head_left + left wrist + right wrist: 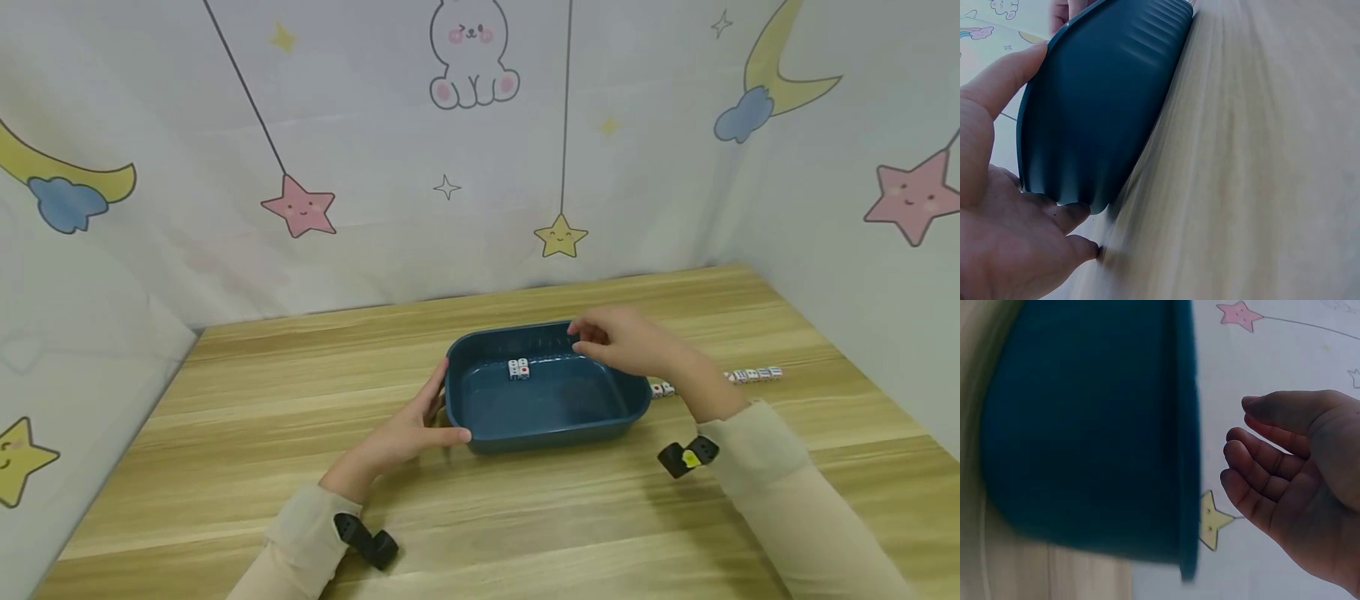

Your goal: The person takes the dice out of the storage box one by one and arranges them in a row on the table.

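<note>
Head view first: a dark teal tray (480,417) sits mid-table on the wooden table (225,433), long axis running left to right, open side up. Left hand (408,433) braces its left end — thumb on the near corner, fingers straight along the wall, touching rather than clutching. Left wrist view confirms it: thumb on the rim, fingertips (1082,247) down at the base, nothing curled round. Right hand (626,340) hovers over the far right rim, and the right wrist view shows its fingers (1254,469) loosely bent and empty, clear of the tray. Two small dice (518,368) lie inside toward the far wall; a row of dice (753,374) lies on the table to the right. My read — stiff moulded plastic, light, smooth enough to slide on this wood. Best taken by the two short ends, under the rolled rim, and kept level so the dice stay put.
</note>
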Demonstrator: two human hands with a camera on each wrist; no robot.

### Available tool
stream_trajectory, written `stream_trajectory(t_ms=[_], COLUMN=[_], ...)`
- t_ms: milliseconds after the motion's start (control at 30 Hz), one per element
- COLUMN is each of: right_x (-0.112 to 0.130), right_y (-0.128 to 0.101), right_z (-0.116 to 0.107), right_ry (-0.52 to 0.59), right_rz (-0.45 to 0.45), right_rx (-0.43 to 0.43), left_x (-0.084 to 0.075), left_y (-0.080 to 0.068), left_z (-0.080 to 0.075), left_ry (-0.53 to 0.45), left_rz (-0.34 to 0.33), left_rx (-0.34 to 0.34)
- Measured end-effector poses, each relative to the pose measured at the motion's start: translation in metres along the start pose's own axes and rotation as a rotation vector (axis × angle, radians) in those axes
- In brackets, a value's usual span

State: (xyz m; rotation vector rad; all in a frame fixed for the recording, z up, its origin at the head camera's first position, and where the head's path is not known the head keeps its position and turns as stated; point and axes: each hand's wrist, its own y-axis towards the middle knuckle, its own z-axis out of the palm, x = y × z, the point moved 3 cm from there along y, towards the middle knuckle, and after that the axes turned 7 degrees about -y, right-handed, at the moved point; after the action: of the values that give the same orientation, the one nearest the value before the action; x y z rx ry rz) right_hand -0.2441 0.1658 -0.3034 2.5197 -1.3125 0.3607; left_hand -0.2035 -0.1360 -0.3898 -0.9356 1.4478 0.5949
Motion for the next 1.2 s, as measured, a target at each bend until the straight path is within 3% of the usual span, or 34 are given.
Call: stream_trajectory(t_ms=[367, 667, 1000, 1200], right_x=[0.014, 0.013, 0.015, 0.012], right_y=[0.025, 0.04, 0.042, 0.043], right_z=[0.031, 0.059, 0.068, 0.072], right_ry=[0.081, 0.107, 0.153, 0.157], right_rz=[-0.035, 0.02, 0.04, 0.109], right_rx=[0.093, 0.165, 0.182, 0.209], left_x=[0.0, -0.001, 0.0, 0.002], left_y=[0.001, 0.001, 0.001, 0.001], left_z=[0.0, 0.0, 0.002, 0.002], left_ry=[0.005, 0.017, -0.02, -0.022], left_rz=[0.0, -0.001, 0.012, 0.017], left_rx=[-0.004, -0.002, 0.018, 0.018])
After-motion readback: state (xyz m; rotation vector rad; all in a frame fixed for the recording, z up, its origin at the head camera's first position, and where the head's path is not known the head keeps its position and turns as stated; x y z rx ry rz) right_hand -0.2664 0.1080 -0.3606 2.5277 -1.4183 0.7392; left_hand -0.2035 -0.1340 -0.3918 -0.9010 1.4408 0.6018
